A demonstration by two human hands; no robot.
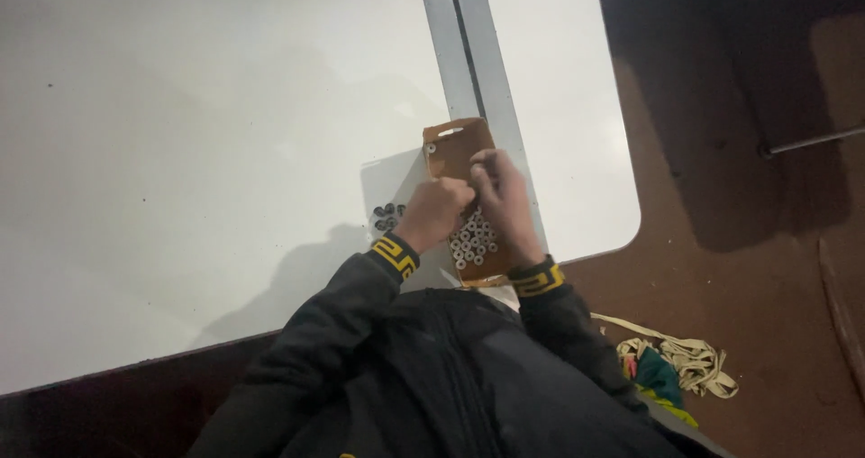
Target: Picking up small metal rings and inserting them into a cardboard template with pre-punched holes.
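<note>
White table [180, 152] fills the left. At its near edge, a small dark pile of rings [387, 217] sits at 9 o'clock from the left hand [437, 210], just beside it. Left hand clenched; can't tell what's inside. Under both hands: brown cardboard tray [455, 143] w/ pale rings [473, 242]. Right hand [505, 201], fingers curled, pinching at the left; contents hidden. Tangled straps [685, 359] on the floor at 4 o'clock.

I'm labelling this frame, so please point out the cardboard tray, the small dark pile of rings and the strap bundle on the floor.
cardboard tray [455, 143]: head view, bare upper end.
dark rings [387, 217]: head view, pile's middle.
strap bundle [694, 363]: head view, tangled middle.
</note>
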